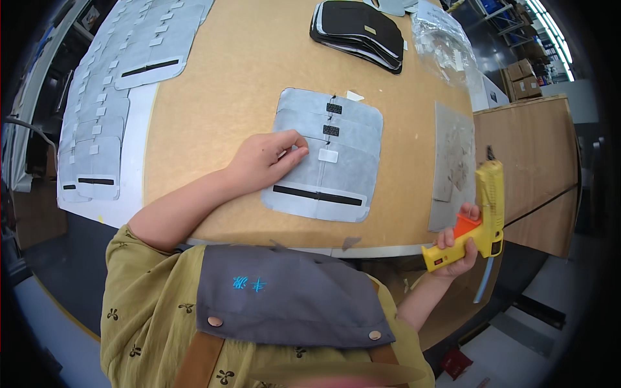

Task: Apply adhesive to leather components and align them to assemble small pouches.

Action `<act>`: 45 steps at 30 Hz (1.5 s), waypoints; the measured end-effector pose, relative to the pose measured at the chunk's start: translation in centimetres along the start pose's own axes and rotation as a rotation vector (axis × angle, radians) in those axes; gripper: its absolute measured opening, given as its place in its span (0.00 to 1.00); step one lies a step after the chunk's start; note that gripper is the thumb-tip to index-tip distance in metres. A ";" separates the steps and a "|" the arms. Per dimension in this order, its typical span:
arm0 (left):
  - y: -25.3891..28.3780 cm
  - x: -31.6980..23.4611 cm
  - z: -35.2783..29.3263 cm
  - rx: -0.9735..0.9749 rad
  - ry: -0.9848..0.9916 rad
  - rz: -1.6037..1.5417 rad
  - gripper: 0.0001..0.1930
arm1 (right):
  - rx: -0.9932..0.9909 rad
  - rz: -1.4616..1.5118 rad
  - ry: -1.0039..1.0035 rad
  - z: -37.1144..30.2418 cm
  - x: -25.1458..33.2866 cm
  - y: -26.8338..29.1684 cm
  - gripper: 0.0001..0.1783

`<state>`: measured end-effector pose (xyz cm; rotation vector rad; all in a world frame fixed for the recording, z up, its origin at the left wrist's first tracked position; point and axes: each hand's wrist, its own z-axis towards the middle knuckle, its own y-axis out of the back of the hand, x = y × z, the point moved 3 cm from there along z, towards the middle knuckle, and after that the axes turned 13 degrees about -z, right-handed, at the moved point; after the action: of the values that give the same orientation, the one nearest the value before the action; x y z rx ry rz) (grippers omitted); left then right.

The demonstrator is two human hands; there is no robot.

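A light grey fabric-like panel (pixel 356 169) with rounded corners lies flat in front of me. Down its middle line sit two black rectangles (pixel 331 130), small dark spots and a white tab (pixel 328 156); a black strip (pixel 317 195) crosses its near end. My left hand (pixel 266 160) rests over the panel's left side, fingers curled, thumb and forefinger close together near the white tab. Whatever is between those fingertips is too small to make out. Off the table's right edge, my right hand (pixel 460 249) grips a yellow glue gun (pixel 490 200) with an orange trigger, nozzle up.
Similar grey panels (pixel 97 123) with white tabs overlap at the left. A stack of black panels (pixel 359 29) lies at the far side, beside a clear plastic bag (pixel 443 42). A stained grey board (pixel 453 155) runs along the right edge, next to a large brown box (pixel 533 168).
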<state>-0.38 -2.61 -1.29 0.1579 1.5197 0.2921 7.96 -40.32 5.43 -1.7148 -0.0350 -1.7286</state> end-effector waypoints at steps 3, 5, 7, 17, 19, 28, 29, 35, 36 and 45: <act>0.7 -1.0 0.2 0.031 -0.054 0.159 0.07 | -0.037 -0.277 -0.062 0.4 -1.0 -0.4 0.30; 1.8 -1.1 0.4 0.050 -0.121 0.311 0.07 | -0.092 -0.555 -0.112 1.2 -1.7 -2.4 0.29; 2.8 -0.7 0.7 -0.039 -0.211 0.457 0.09 | -0.001 -0.517 -0.187 2.5 -2.5 -4.8 0.28; 3.8 0.6 1.0 -0.096 -0.267 0.516 0.16 | 0.056 -0.560 -0.547 4.9 -5.4 -9.4 0.27; 3.7 0.6 0.9 -0.072 -0.252 0.592 0.20 | 0.055 -0.566 -0.557 5.1 -5.7 -9.4 0.26; 3.7 0.8 0.9 -0.070 -0.224 0.596 0.21 | 0.036 -0.562 -0.547 5.7 -6.2 -9.5 0.25; 3.7 0.8 0.9 -0.070 -0.223 0.596 0.21 | 0.035 -0.562 -0.548 5.6 -6.3 -9.5 0.25; 3.7 0.8 0.9 -0.062 -0.217 0.596 0.21 | 0.015 -0.569 -0.549 5.3 -6.4 -9.0 0.25; 3.7 0.8 0.9 -0.065 -0.222 0.597 0.21 | 0.016 -0.575 -0.545 5.2 -6.4 -8.9 0.24; 3.7 0.9 1.0 -0.068 -0.238 0.571 0.22 | 0.013 -0.554 -0.539 5.4 -6.6 -9.0 0.24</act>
<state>0.25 1.28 -1.06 0.5554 1.2025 0.7508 7.60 -27.95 4.18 -2.2560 -0.8261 -1.5497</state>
